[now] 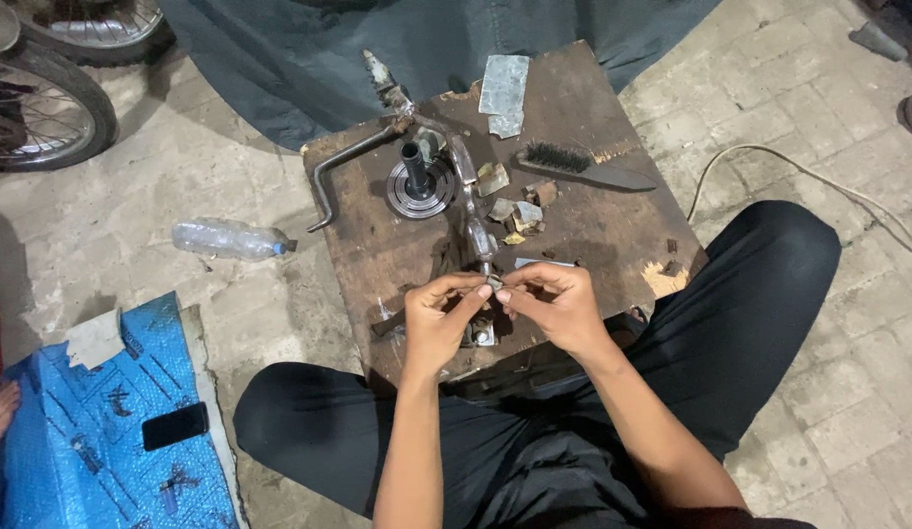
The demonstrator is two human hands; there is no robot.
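Small metal part (494,282), grey and too tiny to identify, sits pinched between the fingertips of both hands, raised just above the near edge of the tabletop (613,235) and close under the head camera, probably so the person can see and turn it finely. The left hand (438,318) is curled nearly closed, thumb and forefinger nipping the part's left side; the right hand (559,306) mirrors it, fingers folded in and tips gripping the right side. Directly below the hands another small metal block (482,336) lies on the board, within easy drop or pick-up. Just beyond the fingertips a long metal tool (468,191) runs away from the person, and farther out to the left stands a round spool-like piece with a black post (417,184). Loose metal scraps (520,212) lie beyond the right hand, and a wire brush (581,167) farther still, all within arm's reach. A plastic bottle (231,238) lies on the floor well left of the left hand.
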